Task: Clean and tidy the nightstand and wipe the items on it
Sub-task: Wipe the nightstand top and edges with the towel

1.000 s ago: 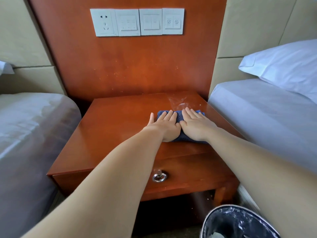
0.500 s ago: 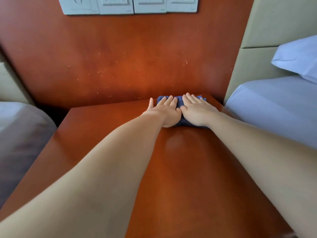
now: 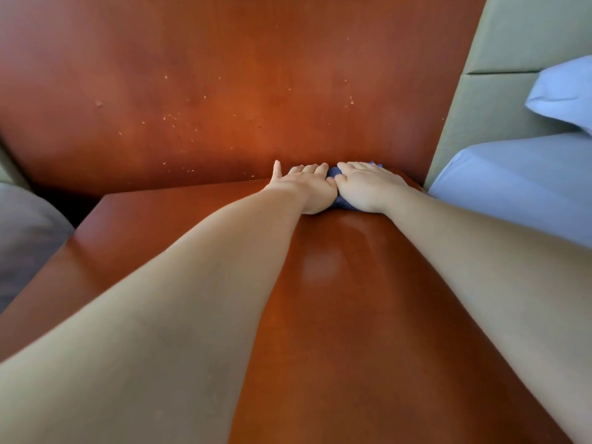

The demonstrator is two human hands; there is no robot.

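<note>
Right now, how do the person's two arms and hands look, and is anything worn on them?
Both forearms are bare up to the frame edge: no sleeves show. The left hand and right hand wear no gloves, and no ring, watch or bracelet is visible on the fingers or wrists. The fingernails look short and unpainted, though they are small in this view.

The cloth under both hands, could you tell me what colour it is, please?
Dark blue cloth, showing between the hands in the head view.

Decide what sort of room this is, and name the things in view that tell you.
Probably a bedroom, perhaps a hotel twin room: a wooden nightstand stands between two beds, with a made bed and pillow on the right.
</note>
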